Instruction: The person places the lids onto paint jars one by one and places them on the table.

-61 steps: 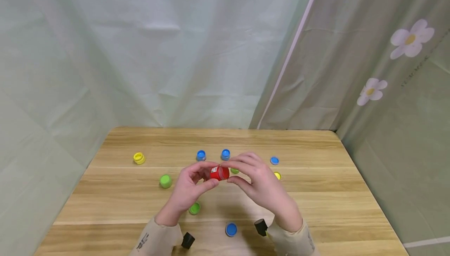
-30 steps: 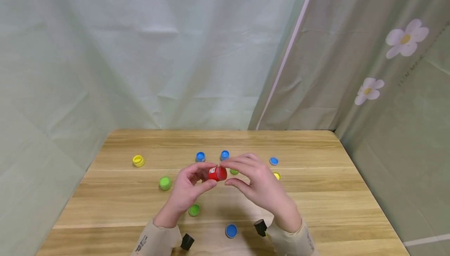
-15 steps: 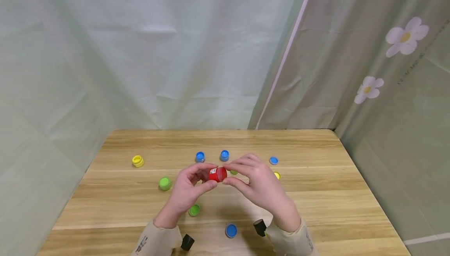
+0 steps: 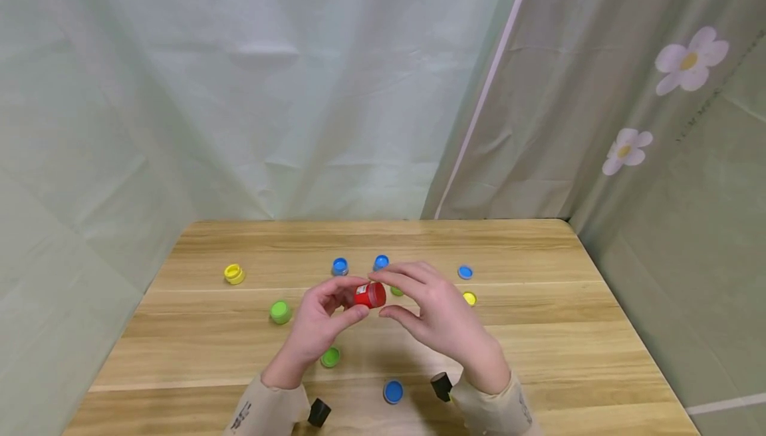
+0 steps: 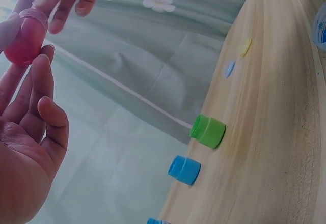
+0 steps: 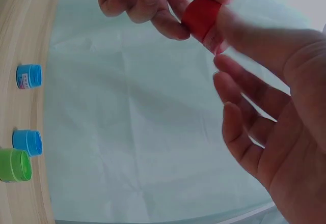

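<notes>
Red pot up in the air over the middle of the table, tipped on its side, with its red end toward the right edge. Held there by the left hand, with thumb and fingers bent around it and a bit of white label showing. Just beside that red end, the right hand, thumb and fingers apart and a little bent, not squeezing. Hard to tell any touch of a fingertip at the top.

Looks like work on the lid, maybe a twist; on or off, can't tell. For the next move, probably best to bring the right thumb and fingers snug onto that end, then turn, with the left hand kept firm. Might slip on something so round and smooth.

Farther out, toward the near edge: near green pot and near blue pot. Partly behind the right hand, middle green pot. Toward the far edge, near its middle: left blue pot and right blue pot, a little apart. Toward the left edge: left green pot. Closer to the far left corner: yellow pot. Over on the right half, lying flat: blue lid and yellow lid, near each other. Behind the far edge, a pale curtain.
</notes>
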Available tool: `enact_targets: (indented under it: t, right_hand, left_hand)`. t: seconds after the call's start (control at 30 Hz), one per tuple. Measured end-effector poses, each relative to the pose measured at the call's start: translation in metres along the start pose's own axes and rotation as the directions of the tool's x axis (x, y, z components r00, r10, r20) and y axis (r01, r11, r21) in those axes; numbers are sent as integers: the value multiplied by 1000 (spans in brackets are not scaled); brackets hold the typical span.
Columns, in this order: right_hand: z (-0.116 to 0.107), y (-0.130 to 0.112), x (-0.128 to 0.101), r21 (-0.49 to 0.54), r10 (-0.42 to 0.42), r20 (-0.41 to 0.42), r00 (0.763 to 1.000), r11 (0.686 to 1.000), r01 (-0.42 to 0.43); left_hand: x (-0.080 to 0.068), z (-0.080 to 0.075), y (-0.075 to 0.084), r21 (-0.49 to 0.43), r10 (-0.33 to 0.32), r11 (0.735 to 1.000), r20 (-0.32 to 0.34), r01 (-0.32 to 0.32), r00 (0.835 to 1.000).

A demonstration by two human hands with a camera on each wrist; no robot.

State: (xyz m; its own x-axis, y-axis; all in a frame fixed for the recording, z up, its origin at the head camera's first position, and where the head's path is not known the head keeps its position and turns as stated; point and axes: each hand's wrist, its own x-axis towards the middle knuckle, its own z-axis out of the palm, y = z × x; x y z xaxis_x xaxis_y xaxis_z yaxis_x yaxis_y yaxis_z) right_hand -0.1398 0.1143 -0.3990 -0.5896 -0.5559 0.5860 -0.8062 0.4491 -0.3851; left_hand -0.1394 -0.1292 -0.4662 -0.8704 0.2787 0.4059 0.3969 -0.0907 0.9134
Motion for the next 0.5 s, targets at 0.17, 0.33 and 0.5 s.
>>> enact_targets:
  t: [0.17,0.33,0.5]
  right_hand:
    - [1,0,1,3,-38,-32,999,999,38]
    - [2,0,1,-6,-41,-43,998,999,41]
    - [1,-1,1,-17,-20,-31,999,1000,19]
  left_hand:
    - [0,0,1,-8,-12,1000,1,12,1000]
    - [0,0,1,-6,-14,1000,-1,14,1000]
    - [1,0,1,-5,-14,1000,-3,14,1000]
